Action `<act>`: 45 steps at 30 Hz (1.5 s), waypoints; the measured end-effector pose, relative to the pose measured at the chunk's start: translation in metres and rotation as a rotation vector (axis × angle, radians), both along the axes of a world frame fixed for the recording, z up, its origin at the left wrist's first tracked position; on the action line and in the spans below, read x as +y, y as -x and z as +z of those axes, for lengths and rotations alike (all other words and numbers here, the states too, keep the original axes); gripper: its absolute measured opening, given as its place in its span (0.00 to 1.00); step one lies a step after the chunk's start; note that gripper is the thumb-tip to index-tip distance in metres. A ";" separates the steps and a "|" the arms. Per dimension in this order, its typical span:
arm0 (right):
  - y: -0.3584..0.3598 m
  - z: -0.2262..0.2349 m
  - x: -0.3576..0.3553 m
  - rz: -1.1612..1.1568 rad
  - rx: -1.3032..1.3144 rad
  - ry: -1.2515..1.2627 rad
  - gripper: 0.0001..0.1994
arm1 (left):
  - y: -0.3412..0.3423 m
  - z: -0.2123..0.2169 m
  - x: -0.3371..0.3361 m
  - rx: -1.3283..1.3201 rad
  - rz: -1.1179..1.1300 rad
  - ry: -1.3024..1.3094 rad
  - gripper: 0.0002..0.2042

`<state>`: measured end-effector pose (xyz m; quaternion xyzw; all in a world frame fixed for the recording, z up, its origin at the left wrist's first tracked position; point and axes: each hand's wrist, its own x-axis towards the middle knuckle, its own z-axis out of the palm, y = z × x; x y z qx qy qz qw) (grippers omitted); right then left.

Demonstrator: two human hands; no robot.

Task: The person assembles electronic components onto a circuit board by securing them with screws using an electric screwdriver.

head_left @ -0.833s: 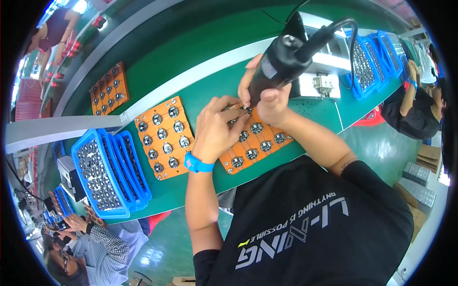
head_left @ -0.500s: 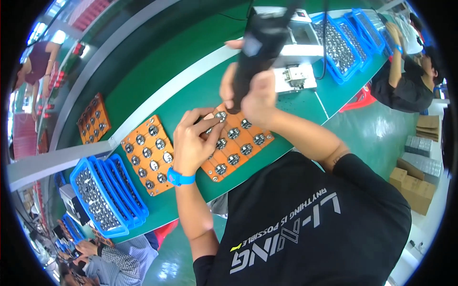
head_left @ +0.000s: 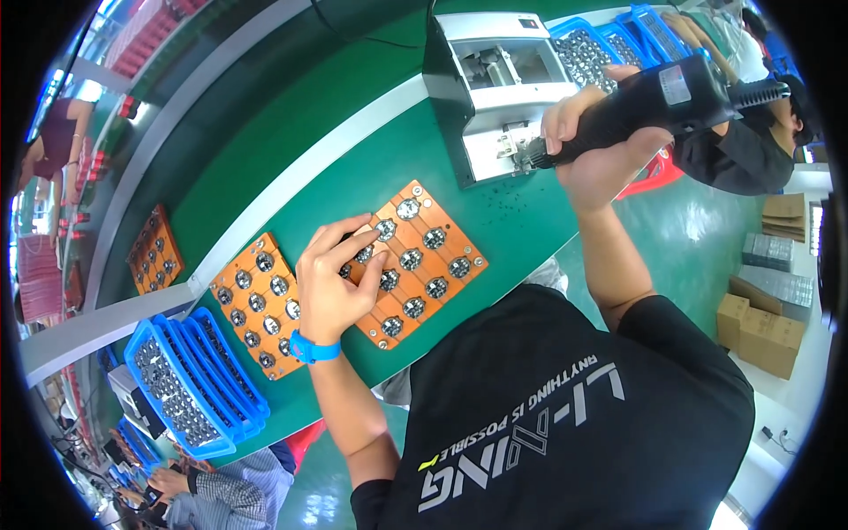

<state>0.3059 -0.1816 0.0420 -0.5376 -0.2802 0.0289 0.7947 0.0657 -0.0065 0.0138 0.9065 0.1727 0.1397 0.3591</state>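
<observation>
Orange plastic makes up the flat square tray (head_left: 422, 265) at the centre of the frame, studded with round silver parts, and we see the left hand (head_left: 334, 281) resting on it, fingers spread and curved, fingertips pressing one part near the tray's upper left; it grips nothing. The right hand (head_left: 590, 141), at upper right, is wrapped tight around a black electric screwdriver (head_left: 645, 102), its tip at the grey metal feeder box (head_left: 499, 88) just above the tray. A second orange tray (head_left: 258, 305) lies just left of the first, a third (head_left: 155, 252) further left. Stacked blue plastic bins (head_left: 190, 384) sit at lower left, more bins (head_left: 609, 40) at the top. The left palm hides several parts; we cannot make out the screwdriver's bit. Our dark shirt (head_left: 574, 415) fills the lower right.
</observation>
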 end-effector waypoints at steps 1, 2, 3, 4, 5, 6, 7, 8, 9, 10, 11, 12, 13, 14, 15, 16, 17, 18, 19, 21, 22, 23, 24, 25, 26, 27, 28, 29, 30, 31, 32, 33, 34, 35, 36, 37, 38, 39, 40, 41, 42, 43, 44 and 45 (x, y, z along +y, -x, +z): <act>0.001 0.000 0.001 0.000 -0.003 0.014 0.41 | 0.001 -0.001 0.001 -0.012 0.006 0.007 0.11; 0.002 -0.001 0.001 0.000 -0.005 0.029 0.41 | 0.001 -0.001 0.002 -0.011 0.009 0.007 0.11; 0.001 0.000 0.002 0.004 -0.003 0.030 0.41 | 0.002 0.000 0.003 -0.011 -0.004 0.004 0.11; 0.000 0.001 0.003 0.030 -0.008 0.056 0.40 | 0.002 0.001 0.003 -0.011 -0.016 0.001 0.11; -0.002 0.001 0.003 0.056 -0.011 0.082 0.39 | 0.001 0.001 0.002 -0.008 -0.011 0.003 0.11; -0.001 0.001 0.004 0.067 -0.006 0.081 0.39 | 0.002 0.000 0.002 -0.001 -0.007 0.022 0.12; -0.002 0.000 0.002 0.090 0.012 0.094 0.39 | 0.003 0.000 0.002 0.006 -0.001 0.041 0.12; -0.002 -0.002 0.001 0.114 0.029 0.108 0.39 | 0.004 0.001 0.003 0.013 0.012 0.041 0.12; -0.004 -0.008 0.001 0.151 0.034 0.123 0.40 | 0.003 0.003 0.002 0.030 0.004 0.052 0.13; 0.000 -0.013 0.003 0.166 0.038 0.124 0.40 | 0.003 0.003 0.004 0.046 -0.002 0.064 0.13; 0.006 -0.017 0.004 0.238 0.132 0.049 0.40 | 0.005 -0.002 0.006 0.029 -0.018 0.053 0.14; 0.011 -0.018 0.006 0.305 0.227 -0.023 0.41 | 0.005 -0.003 0.007 0.033 -0.004 0.057 0.14; 0.018 -0.020 0.012 0.299 0.270 -0.047 0.43 | 0.005 -0.003 0.009 0.031 -0.009 0.060 0.14; 0.027 -0.020 0.021 0.312 0.275 -0.042 0.43 | 0.005 -0.003 0.010 0.030 -0.013 0.065 0.14; 0.039 -0.017 0.032 0.317 0.292 -0.062 0.43 | 0.008 -0.004 0.011 0.027 0.001 0.081 0.14; 0.048 -0.015 0.042 0.310 0.305 -0.082 0.43 | 0.007 -0.004 0.011 0.028 0.005 0.086 0.14; 0.055 -0.017 0.052 0.362 0.311 -0.141 0.44 | 0.006 -0.003 0.011 0.029 0.007 0.088 0.14; 0.064 -0.018 0.061 0.389 0.265 -0.113 0.44 | 0.008 -0.003 0.012 0.032 0.016 0.089 0.14; 0.071 -0.021 0.071 0.397 0.247 -0.115 0.45 | 0.008 -0.003 0.013 0.034 0.027 0.091 0.14; 0.083 -0.026 0.086 0.425 0.199 -0.095 0.45 | 0.008 -0.005 0.015 0.025 -0.003 0.072 0.13; 0.087 -0.029 0.091 0.436 0.204 -0.092 0.45 | 0.009 -0.007 0.015 0.028 0.009 0.074 0.13; 0.092 -0.032 0.096 0.456 0.200 -0.068 0.45 | 0.010 -0.009 0.014 0.044 0.041 0.124 0.13; 0.095 -0.035 0.099 0.476 0.193 -0.043 0.45 | 0.010 -0.010 0.014 0.058 0.073 0.174 0.13; 0.096 -0.038 0.102 0.511 0.174 -0.032 0.45 | 0.011 -0.012 0.014 0.059 0.082 0.175 0.13; 0.097 -0.040 0.103 0.519 0.176 -0.031 0.45 | 0.011 -0.014 0.015 0.057 0.072 0.167 0.12; 0.099 -0.042 0.104 0.523 0.175 -0.018 0.44 | 0.012 -0.016 0.015 0.055 0.062 0.159 0.12; 0.100 -0.044 0.105 0.525 0.173 -0.004 0.44 | 0.012 -0.016 0.015 0.056 0.070 0.161 0.12; 0.101 -0.046 0.106 0.532 0.175 -0.003 0.44 | 0.012 -0.015 0.016 0.053 0.067 0.158 0.12; 0.101 -0.047 0.107 0.537 0.174 0.001 0.44 | 0.012 -0.015 0.016 0.048 0.062 0.155 0.12; 0.102 -0.048 0.107 0.542 0.173 0.005 0.43 | 0.011 -0.015 0.015 0.048 0.065 0.156 0.12; 0.102 -0.050 0.108 0.545 0.172 0.006 0.43 | 0.011 -0.015 0.015 0.042 0.067 0.152 0.12; 0.104 -0.051 0.109 0.541 0.182 0.004 0.43 | 0.011 -0.015 0.015 0.036 0.066 0.148 0.12; 0.104 -0.052 0.110 0.537 0.191 0.001 0.43 | 0.011 -0.016 0.015 0.035 0.067 0.148 0.12; 0.104 -0.053 0.110 0.537 0.190 0.001 0.43 | 0.012 -0.016 0.015 0.032 0.065 0.136 0.12; 0.105 -0.053 0.111 0.538 0.183 0.004 0.43 | 0.012 -0.017 0.015 0.029 0.064 0.125 0.12; 0.105 -0.053 0.111 0.538 0.176 0.006 0.43 | 0.013 -0.017 0.015 0.028 0.066 0.125 0.12; 0.106 -0.053 0.111 0.539 0.175 0.006 0.43 | 0.013 -0.017 0.015 0.031 0.068 0.133 0.12; 0.105 -0.052 0.111 0.547 0.179 0.006 0.43 | 0.013 -0.017 0.015 0.034 0.069 0.140 0.11; 0.105 -0.052 0.111 0.555 0.182 0.006 0.43 | 0.013 -0.017 0.015 0.033 0.069 0.140 0.11; 0.105 -0.052 0.111 0.555 0.182 0.005 0.43 | 0.013 -0.017 0.016 0.032 0.066 0.132 0.11; 0.104 -0.052 0.111 0.563 0.175 0.019 0.43 | 0.013 -0.017 0.016 0.029 0.063 0.125 0.11; 0.104 -0.052 0.111 0.571 0.168 0.034 0.43 | 0.013 -0.016 0.016 0.027 0.063 0.124 0.11; 0.104 -0.052 0.111 0.571 0.166 0.034 0.43 | 0.013 -0.015 0.015 0.038 0.063 0.126 0.11; 0.105 -0.052 0.112 0.583 0.171 0.032 0.43 | 0.013 -0.015 0.015 0.048 0.064 0.127 0.11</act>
